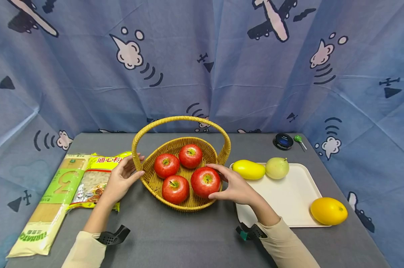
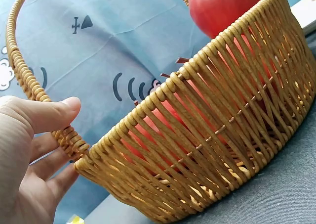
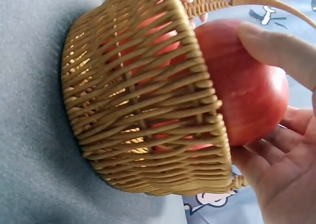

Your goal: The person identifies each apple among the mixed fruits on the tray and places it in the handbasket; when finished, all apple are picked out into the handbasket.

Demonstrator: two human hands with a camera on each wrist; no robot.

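A wicker basket [image 1: 147, 185] with a tall arched handle [image 1: 181, 118] stands mid-table. My left hand [image 1: 120, 178] holds the foot of that handle, its thumb on the near side and fingers behind, as the left wrist view shows. At the basket's right side, my right hand [image 1: 234, 186] grips a red apple [image 1: 205, 183] between thumb and fingers. In the right wrist view this apple [image 3: 242, 85] sits partly above the rim. Three more red apples, one at the back [image 1: 190, 156], one at left [image 1: 166, 166] and one in front [image 1: 175, 190], lie inside.
Right of the basket, a white tray [image 1: 282, 201] bears a mango [image 1: 248, 169], a pale green round fruit [image 1: 277, 168] and an orange-yellow fruit [image 1: 329, 211]. Behind it are a dark round tin [image 1: 283, 141] and a green lollipop [image 1: 298, 139]. Noodle [image 1: 54, 201] and macaroni [image 1: 94, 182] packets lie left.
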